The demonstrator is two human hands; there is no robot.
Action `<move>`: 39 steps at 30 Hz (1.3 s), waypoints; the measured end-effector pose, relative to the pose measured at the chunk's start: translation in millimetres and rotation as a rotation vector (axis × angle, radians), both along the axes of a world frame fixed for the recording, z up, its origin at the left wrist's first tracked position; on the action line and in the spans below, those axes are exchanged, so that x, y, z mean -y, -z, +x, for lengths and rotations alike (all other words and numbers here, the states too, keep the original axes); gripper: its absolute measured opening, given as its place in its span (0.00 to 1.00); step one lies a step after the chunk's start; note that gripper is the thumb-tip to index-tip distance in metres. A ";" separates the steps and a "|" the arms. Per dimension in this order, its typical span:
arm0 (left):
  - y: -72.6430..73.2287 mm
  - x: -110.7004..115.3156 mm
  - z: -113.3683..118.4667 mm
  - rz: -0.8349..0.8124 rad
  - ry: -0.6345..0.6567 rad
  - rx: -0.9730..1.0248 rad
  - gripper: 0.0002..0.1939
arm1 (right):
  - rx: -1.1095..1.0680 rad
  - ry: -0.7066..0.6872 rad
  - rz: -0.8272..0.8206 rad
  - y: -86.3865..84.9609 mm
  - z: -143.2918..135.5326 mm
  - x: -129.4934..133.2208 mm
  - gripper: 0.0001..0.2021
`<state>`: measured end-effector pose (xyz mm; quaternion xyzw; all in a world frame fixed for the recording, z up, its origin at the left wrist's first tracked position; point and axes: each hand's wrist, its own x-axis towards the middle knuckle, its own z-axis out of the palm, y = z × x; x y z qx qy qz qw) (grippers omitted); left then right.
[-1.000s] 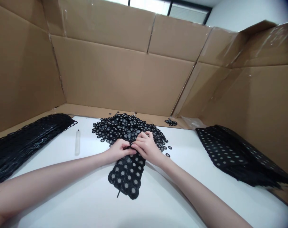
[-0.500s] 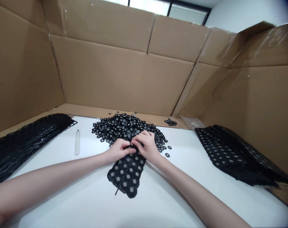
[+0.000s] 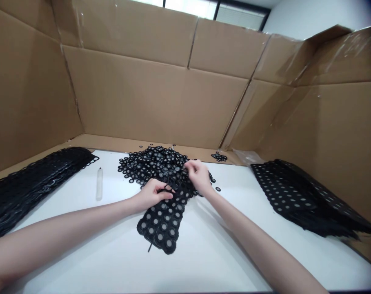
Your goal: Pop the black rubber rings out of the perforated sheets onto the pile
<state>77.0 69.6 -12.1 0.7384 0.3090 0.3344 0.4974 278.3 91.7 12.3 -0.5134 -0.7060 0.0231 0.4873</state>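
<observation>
A black rubber-like sheet (image 3: 162, 222) with rows of pale grey discs lies on the white table, its near end toward me. My left hand (image 3: 153, 194) is closed on the sheet's far left edge, thumb and fingers pinching it near some open black rings. Over the right side of a heap of loose black rings with grey centres (image 3: 154, 159), my right hand (image 3: 197, 175) is held with thumb and fingertips together. Whether a ring is between those fingertips is too small to make out. The sheet's far end merges with the heap.
A stack of black ring sheets (image 3: 44, 175) lies at the left, near a whitish pen-like tool (image 3: 99, 183). Disc-filled black sheets (image 3: 298, 196) are piled at the right. A small cluster of rings (image 3: 218, 157) sits at the back. Cardboard walls (image 3: 154, 98) surround the table.
My right hand has moved off the sheet, away and to the right, over the heap's right side. My left hand has stayed on the sheet.
</observation>
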 end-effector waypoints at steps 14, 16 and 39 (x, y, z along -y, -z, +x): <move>-0.7 -3.4 -1.0 -0.125 0.084 0.068 0.18 | 0.134 -0.133 0.007 8.8 1.8 -17.5 0.13; 1.2 -4.6 -0.5 -0.155 0.057 0.085 0.19 | 0.117 -0.161 0.014 3.3 3.4 -9.7 0.14; -3.3 -1.8 0.9 -0.256 -0.019 0.110 0.17 | 0.336 -0.362 0.081 -17.4 -7.0 34.9 0.09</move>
